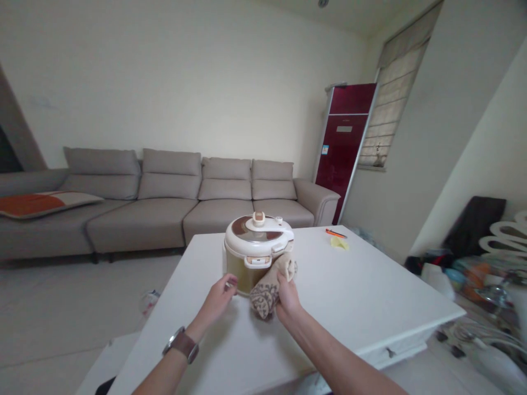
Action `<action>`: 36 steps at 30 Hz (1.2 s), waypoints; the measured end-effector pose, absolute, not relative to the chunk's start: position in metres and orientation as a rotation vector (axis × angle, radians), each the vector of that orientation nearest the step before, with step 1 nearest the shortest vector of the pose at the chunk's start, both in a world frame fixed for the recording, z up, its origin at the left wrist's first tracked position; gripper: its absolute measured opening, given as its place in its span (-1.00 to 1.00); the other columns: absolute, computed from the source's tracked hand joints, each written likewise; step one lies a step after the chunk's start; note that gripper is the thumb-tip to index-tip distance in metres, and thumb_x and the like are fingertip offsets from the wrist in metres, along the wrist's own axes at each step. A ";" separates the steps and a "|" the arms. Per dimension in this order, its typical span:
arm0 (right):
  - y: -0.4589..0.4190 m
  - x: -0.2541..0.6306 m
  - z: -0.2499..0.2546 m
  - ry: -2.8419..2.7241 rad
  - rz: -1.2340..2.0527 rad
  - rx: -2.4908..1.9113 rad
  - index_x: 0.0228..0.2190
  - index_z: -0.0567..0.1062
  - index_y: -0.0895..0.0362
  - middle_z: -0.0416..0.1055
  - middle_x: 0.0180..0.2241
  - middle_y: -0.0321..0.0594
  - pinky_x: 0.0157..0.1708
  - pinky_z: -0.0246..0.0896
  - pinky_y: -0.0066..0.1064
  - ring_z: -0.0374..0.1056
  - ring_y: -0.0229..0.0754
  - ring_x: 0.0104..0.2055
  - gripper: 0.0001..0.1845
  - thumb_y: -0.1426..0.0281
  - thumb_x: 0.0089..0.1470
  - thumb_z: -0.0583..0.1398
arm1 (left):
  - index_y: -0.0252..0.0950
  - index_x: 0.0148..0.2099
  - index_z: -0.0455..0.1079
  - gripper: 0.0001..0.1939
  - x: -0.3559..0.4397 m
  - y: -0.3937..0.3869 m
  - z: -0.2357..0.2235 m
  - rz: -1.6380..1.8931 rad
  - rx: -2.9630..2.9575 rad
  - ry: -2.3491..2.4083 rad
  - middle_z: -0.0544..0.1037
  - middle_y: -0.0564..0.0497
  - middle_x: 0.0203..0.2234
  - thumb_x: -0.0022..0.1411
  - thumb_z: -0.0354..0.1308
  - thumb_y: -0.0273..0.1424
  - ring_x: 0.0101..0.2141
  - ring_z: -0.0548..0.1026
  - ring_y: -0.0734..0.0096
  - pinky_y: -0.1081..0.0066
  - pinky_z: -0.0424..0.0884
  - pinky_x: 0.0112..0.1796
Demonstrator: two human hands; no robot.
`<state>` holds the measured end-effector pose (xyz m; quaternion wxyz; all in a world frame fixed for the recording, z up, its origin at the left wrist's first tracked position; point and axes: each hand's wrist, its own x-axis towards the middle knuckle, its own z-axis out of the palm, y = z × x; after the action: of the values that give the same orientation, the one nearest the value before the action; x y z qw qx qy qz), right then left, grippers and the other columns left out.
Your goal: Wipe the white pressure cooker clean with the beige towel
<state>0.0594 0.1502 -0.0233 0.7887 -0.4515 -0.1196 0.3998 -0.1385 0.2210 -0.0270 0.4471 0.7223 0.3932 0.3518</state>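
Note:
A white and gold electric pressure cooker [236, 263] stands on the white table [341, 291], its lid on, with a brown and silver top and a knob in the middle. My right hand [286, 293] grips a bunched beige cloth [265, 293] with a dark floral pattern. The cloth is at the cooker's front right side and hides part of its body. Close to the cooker's lower left side is my left hand [224, 289], fingers loosely bent and holding nothing that I can see. Whether those fingertips touch the cooker I cannot tell.
An orange pen [335, 233] and a yellow paper note [339, 243] lie on the table's far right part. Behind the table runs a grey-brown sofa [224, 216]. A dark red cabinet-like unit [343, 142] stands in the corner. Bags and cables clutter the floor at right.

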 end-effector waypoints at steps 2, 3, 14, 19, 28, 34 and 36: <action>0.149 0.061 -0.020 -0.185 0.907 -0.973 -0.05 0.50 0.12 0.67 -0.23 -0.10 -0.23 0.56 -0.23 0.62 -0.02 -0.28 -0.64 0.37 0.08 0.24 | -0.24 -0.14 0.42 -0.70 -0.137 0.219 -0.027 0.855 1.794 0.987 0.57 -0.12 -0.21 0.14 0.08 -0.21 -0.24 0.57 0.17 0.26 0.49 -0.24; 0.148 0.067 -0.016 -0.133 0.926 -0.980 -0.07 0.50 0.13 0.67 -0.26 -0.11 -0.23 0.56 -0.23 0.62 -0.02 -0.28 -0.65 0.38 0.07 0.24 | -0.25 -0.14 0.42 -0.70 -0.136 0.219 -0.027 0.853 1.799 0.993 0.57 -0.12 -0.21 0.13 0.08 -0.21 -0.24 0.57 0.18 0.26 0.49 -0.25; 0.140 0.051 -0.018 -0.184 0.973 -0.977 -0.03 0.52 0.08 0.66 -0.20 -0.10 -0.16 0.54 -0.21 0.62 0.02 -0.19 -0.60 0.32 0.05 0.28 | -0.26 -0.17 0.44 -0.73 -0.131 0.218 -0.033 0.874 1.843 0.976 0.60 -0.11 -0.27 0.12 0.09 -0.26 -0.29 0.59 0.16 0.23 0.49 -0.25; 0.139 0.059 -0.013 -0.166 0.943 -0.982 -0.04 0.51 0.12 0.66 -0.20 -0.10 -0.20 0.54 -0.24 0.61 0.01 -0.21 -0.58 0.35 0.02 0.26 | -0.25 -0.19 0.43 -0.76 -0.133 0.216 -0.034 0.845 1.885 0.974 0.59 -0.08 -0.30 0.16 0.08 -0.25 -0.33 0.59 0.19 0.23 0.47 -0.23; 0.151 0.087 -0.011 -0.201 0.770 -1.052 -0.08 0.53 0.12 0.65 -0.25 -0.19 -0.26 0.49 -0.37 0.58 -0.10 -0.23 -0.63 0.38 0.02 0.25 | -0.26 -0.16 0.44 -0.73 -0.140 0.218 -0.039 0.842 1.868 1.013 0.58 -0.08 -0.26 0.18 0.07 -0.22 -0.34 0.61 0.21 0.27 0.48 -0.26; 0.136 0.065 -0.016 -0.266 0.895 -1.039 -0.07 0.53 0.07 0.65 -0.19 -0.17 -0.18 0.52 -0.28 0.59 -0.04 -0.17 -0.62 0.37 0.01 0.28 | -0.26 -0.17 0.45 -0.76 -0.137 0.219 -0.045 0.823 1.880 0.998 0.60 -0.05 -0.29 0.18 0.09 -0.26 -0.34 0.61 0.23 0.27 0.48 -0.23; 0.137 0.075 -0.012 -0.253 0.873 -1.058 -0.09 0.53 0.06 0.65 -0.21 -0.19 -0.18 0.53 -0.26 0.59 -0.03 -0.17 -0.64 0.38 0.01 0.27 | -0.25 -0.18 0.45 -0.77 -0.137 0.218 -0.045 0.824 1.876 1.000 0.61 -0.04 -0.29 0.17 0.08 -0.28 -0.34 0.61 0.24 0.28 0.48 -0.22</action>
<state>0.0745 0.1367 -0.0116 0.7664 -0.4873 -0.1164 0.4020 -0.1367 0.2178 -0.0450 0.4176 0.7477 0.3984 0.3284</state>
